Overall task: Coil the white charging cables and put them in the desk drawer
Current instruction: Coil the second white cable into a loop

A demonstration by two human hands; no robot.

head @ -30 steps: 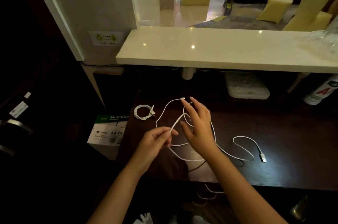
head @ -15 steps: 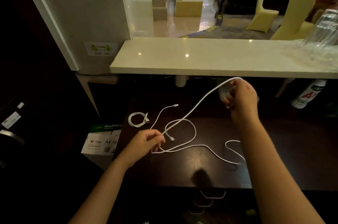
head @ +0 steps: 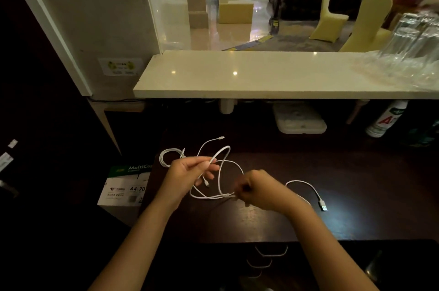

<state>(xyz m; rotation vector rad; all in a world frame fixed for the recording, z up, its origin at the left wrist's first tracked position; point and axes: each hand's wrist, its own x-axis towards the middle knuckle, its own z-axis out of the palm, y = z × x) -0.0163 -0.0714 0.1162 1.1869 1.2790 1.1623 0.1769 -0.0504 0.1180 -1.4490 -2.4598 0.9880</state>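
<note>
A long white charging cable (head: 222, 167) lies in loose loops on the dark desk (head: 356, 195). My left hand (head: 190, 172) pinches it near one end, holding a loop raised. My right hand (head: 259, 189) is closed on the same cable lower down, close to the desk. Its USB plug (head: 322, 205) rests on the desk to the right. A second thin white cable end (head: 221, 138) lies further back. A coiled white cable (head: 166, 155) sits at the desk's left rear corner. Drawer handles (head: 270, 252) show below the front edge.
A pale stone counter (head: 261, 77) overhangs the back of the desk, with glassware (head: 408, 41) at its right end. Under it sit a white flat box (head: 299, 119) and a white bottle (head: 387, 119). A box of A4 paper (head: 123, 186) stands left of the desk.
My right hand has come down from high at the back right to the desk beside my left hand, bringing the cable into a loop. The left hand rose slightly.
</note>
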